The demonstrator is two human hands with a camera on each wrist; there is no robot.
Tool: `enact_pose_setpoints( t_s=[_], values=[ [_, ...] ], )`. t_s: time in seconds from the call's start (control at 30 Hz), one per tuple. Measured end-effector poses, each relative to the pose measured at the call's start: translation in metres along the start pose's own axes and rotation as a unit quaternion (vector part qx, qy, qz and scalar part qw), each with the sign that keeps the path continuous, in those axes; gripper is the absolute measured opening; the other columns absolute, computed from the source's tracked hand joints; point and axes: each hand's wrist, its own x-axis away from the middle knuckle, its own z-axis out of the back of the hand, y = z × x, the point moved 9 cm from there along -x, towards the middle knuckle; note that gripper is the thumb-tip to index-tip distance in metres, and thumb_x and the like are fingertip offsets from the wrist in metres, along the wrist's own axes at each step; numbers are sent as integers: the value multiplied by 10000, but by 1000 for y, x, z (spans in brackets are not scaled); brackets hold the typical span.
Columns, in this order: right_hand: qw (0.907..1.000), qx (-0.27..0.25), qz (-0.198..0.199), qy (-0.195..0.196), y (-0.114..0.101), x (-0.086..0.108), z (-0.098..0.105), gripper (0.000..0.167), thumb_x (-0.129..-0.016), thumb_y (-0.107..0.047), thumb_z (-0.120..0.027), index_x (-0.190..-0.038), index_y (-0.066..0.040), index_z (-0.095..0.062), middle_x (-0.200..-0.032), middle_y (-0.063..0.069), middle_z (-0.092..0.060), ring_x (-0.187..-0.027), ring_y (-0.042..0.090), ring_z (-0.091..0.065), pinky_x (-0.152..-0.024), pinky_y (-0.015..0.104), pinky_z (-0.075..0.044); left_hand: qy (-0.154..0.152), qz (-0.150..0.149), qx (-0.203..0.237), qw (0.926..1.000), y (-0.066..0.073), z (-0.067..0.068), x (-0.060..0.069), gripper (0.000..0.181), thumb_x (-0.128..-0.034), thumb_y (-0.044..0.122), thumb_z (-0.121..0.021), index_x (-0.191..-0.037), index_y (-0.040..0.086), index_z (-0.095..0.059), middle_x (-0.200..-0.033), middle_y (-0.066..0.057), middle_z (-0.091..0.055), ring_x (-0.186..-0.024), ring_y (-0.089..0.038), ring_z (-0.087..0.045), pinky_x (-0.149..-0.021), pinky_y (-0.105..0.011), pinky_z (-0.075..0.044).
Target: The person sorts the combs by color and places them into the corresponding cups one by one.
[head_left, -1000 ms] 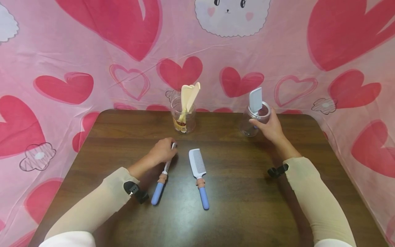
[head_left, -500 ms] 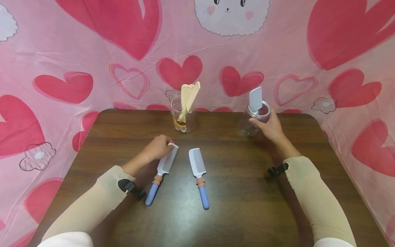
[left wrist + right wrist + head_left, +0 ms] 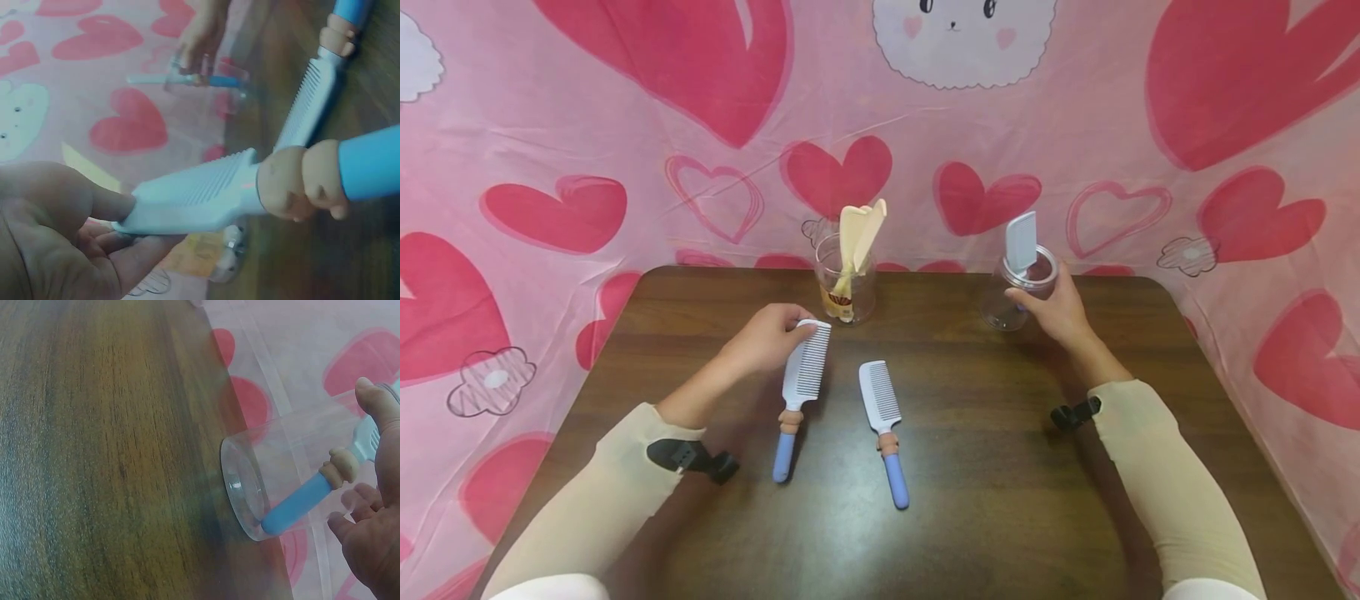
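Observation:
My left hand point(image 3: 771, 335) pinches the toothed end of a white comb point(image 3: 806, 367) with a blue handle and a tan figure at its neck. In the left wrist view that comb point(image 3: 187, 199) is between thumb and fingers, its handle pointing away from the hand. A second comb point(image 3: 880, 396) of the same kind lies on the table to its right. My right hand point(image 3: 1060, 308) grips a clear jar point(image 3: 1000, 307) near its rim. Inside the jar stands another such comb point(image 3: 1021, 243), head up; its blue handle point(image 3: 299, 503) touches the jar's bottom in the right wrist view.
Another clear jar point(image 3: 863, 296) with cream-coloured combs point(image 3: 859, 233) in it stands at the back middle of the brown wooden table point(image 3: 970, 492). A pink cloth with hearts point(image 3: 955, 133) hangs right behind the table's back edge.
The left hand has turned the comb so its flat side shows and has lifted it, moving up toward the back. The right hand and its jar have stayed in place.

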Motion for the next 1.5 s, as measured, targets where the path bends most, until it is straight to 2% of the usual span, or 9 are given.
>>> enact_pose_setpoints(
  t_s=[0.23, 0.33, 0.47, 0.7, 0.93, 1.13, 1.23, 1.33, 1.5],
  values=[
    [10000, 21, 3, -4, 1, 0, -1, 920, -872, -234, -828, -1564, -23, -261, -1486, 240, -440, -1389, 374, -399, -1198, 507, -278, 454, -343, 645, 9963, 17, 18, 5, 227, -1031, 146, -602, -1145, -36, -678, -909, -132, -713, -785, -217, -641, -663, -307, -517],
    [10000, 7, 24, -3, 1, 0, -1, 916, -872, -228, -827, -1564, -23, -263, -1486, 239, -440, -1386, 372, -401, -1197, 505, -279, 549, -404, 898, 9936, 24, 22, 6, 207, -1031, 149, -608, -1135, -21, -666, -898, -131, -713, -755, -212, -627, -608, -290, -511],
    [10000, 21, 58, 11, 1, -1, -1, 912, -873, -226, -825, -1563, -19, -266, -1483, 244, -441, -1384, 373, -401, -1196, 506, -280, 649, -504, 1278, 9884, 32, 26, 7, 201, -1029, 142, -613, -1137, -25, -640, -919, -147, -715, -767, -211, -626, -596, -262, -534],
    [10000, 49, 51, 20, 2, 0, -1, 920, -872, -245, -827, -1569, -31, -266, -1488, 236, -439, -1383, 370, -402, -1198, 511, -277, 842, -676, 1952, 9748, 40, 31, 3, 189, -1025, 98, -607, -1133, -56, -617, -972, -205, -711, -792, -209, -670, -662, -294, -606],
    [9999, -65, 147, 49, 0, 0, -1, 902, -869, -212, -827, -1563, -26, -282, -1472, 238, -450, -1359, 354, -418, -1188, 499, -292, 884, -934, 2644, 9558, 52, 32, -1, 173, -1020, 41, -593, -1117, -102, -579, -1017, -254, -686, -797, -162, -678, -683, -313, -619],
    [9998, -84, 167, 85, 0, 0, -1, 896, -865, -204, -830, -1558, -20, -292, -1465, 243, -458, -1354, 354, -424, -1184, 493, -298, 821, -980, 2569, 9579, 66, 34, -4, 186, -1016, 70, -614, -1141, -67, -596, -1056, -216, -698, -858, -218, -685, -724, -336, -626],
    [9998, -89, 180, 91, 0, -1, -1, 898, -864, -199, -832, -1559, -21, -291, -1467, 242, -457, -1357, 356, -423, -1186, 495, -297, 799, -1053, 2554, 9578, 74, 36, -7, 195, -1010, 91, -633, -1143, -48, -604, -1046, -197, -711, -835, -232, -682, -684, -339, -623],
    [9998, -61, 187, 91, 0, -1, 0, 900, -866, -201, -831, -1561, -24, -288, -1471, 242, -454, -1359, 361, -422, -1188, 498, -296, 767, -1156, 2699, 9528, 84, 37, -11, 190, -1012, 82, -628, -1139, -55, -596, -1059, -204, -714, -843, -232, -689, -693, -350, -626],
    [9997, -54, 210, 78, -1, -2, 0, 903, -863, -198, -834, -1563, -29, -290, -1469, 240, -456, -1357, 361, -424, -1188, 500, -295, 863, -1294, 3092, 9382, 98, 38, -19, 182, -1018, 44, -599, -1138, -91, -576, -1110, -236, -698, -908, -239, -699, -757, -392, -627]
  ],
)
